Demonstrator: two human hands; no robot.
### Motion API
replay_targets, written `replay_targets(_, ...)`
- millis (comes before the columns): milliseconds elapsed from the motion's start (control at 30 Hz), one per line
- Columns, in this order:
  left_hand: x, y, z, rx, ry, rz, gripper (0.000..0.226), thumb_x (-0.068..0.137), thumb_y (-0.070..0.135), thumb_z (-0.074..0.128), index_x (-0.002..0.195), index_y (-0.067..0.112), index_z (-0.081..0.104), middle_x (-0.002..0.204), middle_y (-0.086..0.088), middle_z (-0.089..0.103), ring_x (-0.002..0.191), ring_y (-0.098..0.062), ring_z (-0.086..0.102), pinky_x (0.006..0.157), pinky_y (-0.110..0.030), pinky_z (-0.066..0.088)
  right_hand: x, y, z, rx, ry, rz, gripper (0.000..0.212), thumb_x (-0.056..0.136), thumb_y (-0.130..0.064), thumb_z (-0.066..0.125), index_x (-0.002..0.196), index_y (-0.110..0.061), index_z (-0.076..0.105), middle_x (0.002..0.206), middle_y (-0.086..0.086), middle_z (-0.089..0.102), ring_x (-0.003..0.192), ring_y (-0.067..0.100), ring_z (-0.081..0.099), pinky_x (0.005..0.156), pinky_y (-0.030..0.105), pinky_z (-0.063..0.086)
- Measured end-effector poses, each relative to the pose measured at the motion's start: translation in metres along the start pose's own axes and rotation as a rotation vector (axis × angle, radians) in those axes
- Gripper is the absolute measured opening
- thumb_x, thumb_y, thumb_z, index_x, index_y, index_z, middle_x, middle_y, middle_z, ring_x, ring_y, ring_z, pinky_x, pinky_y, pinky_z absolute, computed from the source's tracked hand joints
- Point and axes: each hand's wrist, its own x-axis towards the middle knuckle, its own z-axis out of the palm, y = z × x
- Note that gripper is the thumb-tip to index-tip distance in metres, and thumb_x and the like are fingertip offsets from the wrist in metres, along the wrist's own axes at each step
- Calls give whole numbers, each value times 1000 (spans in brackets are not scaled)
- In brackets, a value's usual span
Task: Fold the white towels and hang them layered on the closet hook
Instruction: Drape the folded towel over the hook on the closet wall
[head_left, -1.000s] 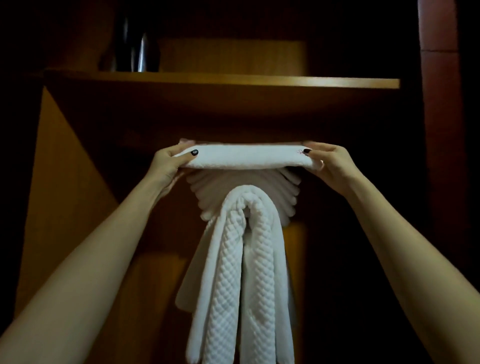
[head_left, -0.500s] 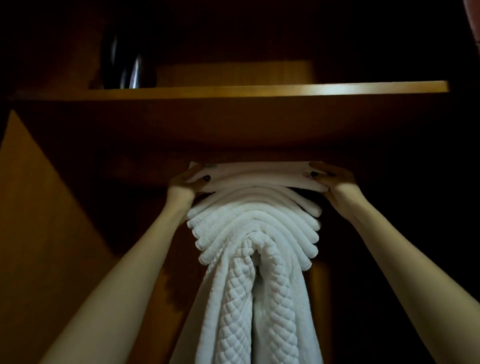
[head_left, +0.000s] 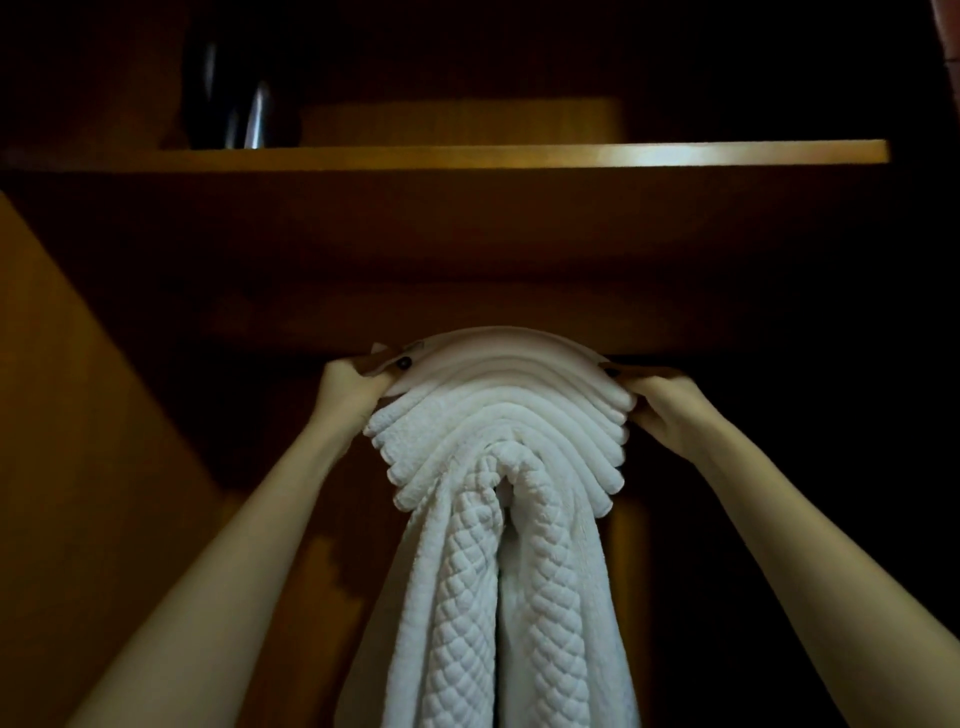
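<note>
So the top folded towel (head_left: 498, 349) sits mid-frame, long axis left to right, arched over the layered towels (head_left: 498, 431) with both ends drooping. Half a second ago it was flat. Fingers of the left hand (head_left: 349, 385) and right hand (head_left: 662, 402) curl round its ends. Below, a quilted towel (head_left: 462, 597) hangs straight down. Above it's a wooden shelf (head_left: 519, 155) in a dim closet.
</note>
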Motion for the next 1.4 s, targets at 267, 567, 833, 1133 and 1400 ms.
replay_targets(267,3,53,26,917,-244,524,43,99,39,42,139,27,53,149,-4,42,130,-30,46,106,-48,39,-2,-27,22,-988,160,-628,28,98,-29,53,85,-11,71,72,2,63,51,18,56,51,33,43)
replay_targets(567,12,29,55,729,-410,666,46,101,24,46,147,29,42,150,0,45,138,-20,41,112,-26,31,5,-10,56,-1214,-170,-750,47,101,-14,44,148,-22,41,139,4,57,103,19,66,85,37,54)
replay_targets(833,33,34,62,758,-262,585,40,100,41,48,137,29,55,140,-12,54,125,-33,49,97,-28,37,27,-20,60,-1144,-144,-775,37,105,-22,40,140,-18,52,133,7,61,116,23,60,76,11,34)
replay_targets(1133,13,33,62,876,-372,444,43,102,36,39,145,32,42,132,-13,59,117,-32,55,93,-36,43,12,-11,59,-1267,-134,-574,43,104,-32,40,144,-18,45,57,1,54,44,11,47,44,29,31)
replay_targets(1400,9,43,60,704,-350,328,49,97,62,33,131,35,56,128,-8,63,119,-31,56,97,-37,41,0,-23,56,-1250,-135,-584,39,102,-39,39,76,-14,56,63,6,58,60,23,55,54,34,35)
